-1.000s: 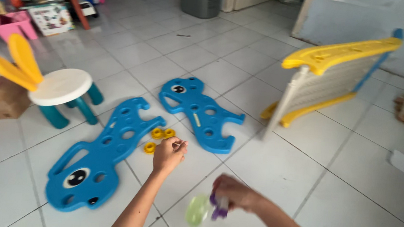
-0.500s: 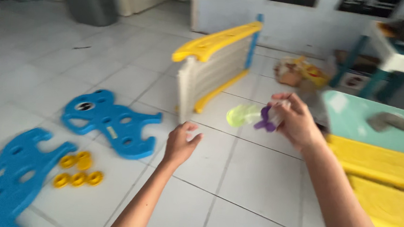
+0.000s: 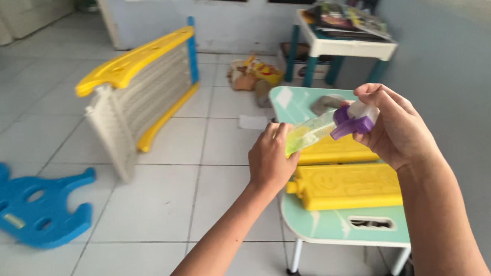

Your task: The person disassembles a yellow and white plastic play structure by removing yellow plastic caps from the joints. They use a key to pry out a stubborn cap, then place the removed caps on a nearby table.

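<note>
My right hand grips the purple and white trigger head of a small spray bottle with a clear body and yellow-green liquid inside. The bottle lies tilted, its base toward my left hand, whose fingers close around that lower end. Both hands hover over the near edge of a low mint-green table. Two yellow plastic panels lie on that table, just under the bottle.
A yellow and white plastic fence panel stands tilted on the tiled floor at left. A blue plastic animal-shaped panel lies at bottom left. A second small table with papers stands at the back, and toys sit beside it.
The view has swung right from the blue panels and yellow rings to the green table. My left hand, open and free before, has come up and taken the bottle's lower end.
</note>
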